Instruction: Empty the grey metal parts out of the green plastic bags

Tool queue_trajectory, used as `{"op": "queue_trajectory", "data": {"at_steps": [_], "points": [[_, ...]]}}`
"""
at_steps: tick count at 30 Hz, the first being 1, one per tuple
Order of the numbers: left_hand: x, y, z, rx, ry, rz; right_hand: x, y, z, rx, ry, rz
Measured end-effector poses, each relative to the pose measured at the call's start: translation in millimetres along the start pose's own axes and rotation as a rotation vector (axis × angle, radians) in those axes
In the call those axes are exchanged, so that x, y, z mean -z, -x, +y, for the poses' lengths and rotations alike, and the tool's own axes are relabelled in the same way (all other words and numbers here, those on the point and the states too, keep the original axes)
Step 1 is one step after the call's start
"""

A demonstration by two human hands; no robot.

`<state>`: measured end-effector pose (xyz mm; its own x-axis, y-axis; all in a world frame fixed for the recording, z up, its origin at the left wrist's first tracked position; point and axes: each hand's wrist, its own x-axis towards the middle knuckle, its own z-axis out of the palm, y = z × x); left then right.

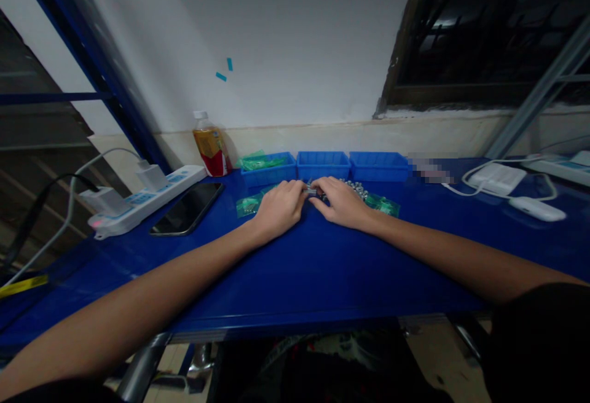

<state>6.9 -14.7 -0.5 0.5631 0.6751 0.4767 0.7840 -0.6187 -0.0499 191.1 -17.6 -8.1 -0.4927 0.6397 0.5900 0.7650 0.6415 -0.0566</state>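
Both my hands rest on the blue table (295, 268), meeting in the middle just in front of three blue bins. My left hand (279, 206) has its fingers curled and pinched on a small metal part (312, 191). My right hand (340, 201) pinches the same part from the other side. A heap of small metal parts (356, 188) lies right behind my right hand. Green plastic bags lie at either side: one (249, 205) by my left hand, one (383, 204) by my right.
Three blue bins (322, 165) line the wall; the left one holds green bags. A drink bottle (211, 145), a black phone (187, 208) and a white power strip (142, 197) with chargers sit to the left. White devices with cables (498, 179) lie at the right.
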Motion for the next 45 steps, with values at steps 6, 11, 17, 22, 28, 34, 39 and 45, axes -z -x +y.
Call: {"op": "queue_trajectory", "data": {"at_steps": [6, 11, 17, 22, 28, 34, 39, 45], "points": [[0.5, -0.3, 0.6, -0.004, 0.006, -0.010, -0.3, -0.1, 1.0, 0.005, 0.017, 0.004], [2.3, 0.2, 1.9, -0.013, 0.052, 0.021, -1.0, -0.7, 1.4, 0.006, 0.034, 0.001], [2.3, 0.5, 1.0, -0.024, 0.047, 0.015, -1.7, -0.3, 1.2, 0.016, 0.034, -0.007], [2.0, -0.6, 1.4, 0.011, 0.012, -0.014, -0.6, 0.0, 0.6, 0.014, -0.017, 0.017], [3.3, -1.0, 2.5, -0.006, -0.035, -0.042, 0.1, -0.1, 0.7, 0.046, 0.004, -0.006], [2.6, 0.8, 2.5, -0.021, 0.032, 0.016, -2.1, -0.7, 2.0, 0.023, 0.016, -0.027], [2.8, 1.2, 2.3, -0.016, 0.039, 0.022, -1.8, -1.2, 2.2, 0.019, 0.020, -0.033], [2.7, 0.2, 2.1, 0.014, 0.023, -0.007, 0.2, -0.1, 0.6, 0.012, -0.031, -0.003]]}}
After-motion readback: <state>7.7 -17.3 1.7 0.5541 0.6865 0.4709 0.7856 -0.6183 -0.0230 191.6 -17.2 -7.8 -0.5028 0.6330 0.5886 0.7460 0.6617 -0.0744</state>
